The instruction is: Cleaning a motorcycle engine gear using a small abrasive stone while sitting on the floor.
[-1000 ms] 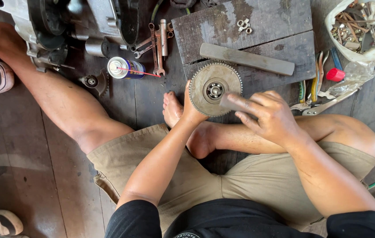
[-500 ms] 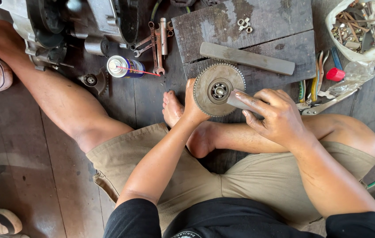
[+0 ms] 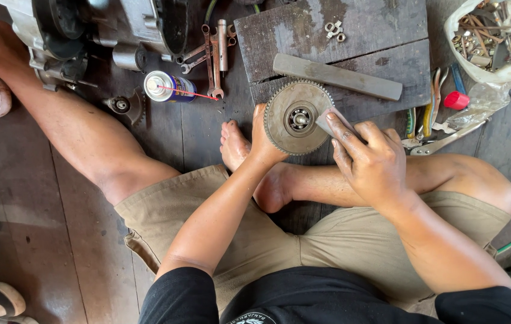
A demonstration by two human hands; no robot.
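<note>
Since the left hand (image 3: 263,141) grips only the gear's (image 3: 296,117) toothed edge (sharp), the right hand's (image 3: 371,157) pinched sandpaper (image 3: 329,122) could slip and scrape fingers.

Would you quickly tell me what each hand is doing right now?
Left hand: closed on the rim of the toothed gear wheel.
Right hand: closed, pressing a small grey pad against the gear's face.
</note>
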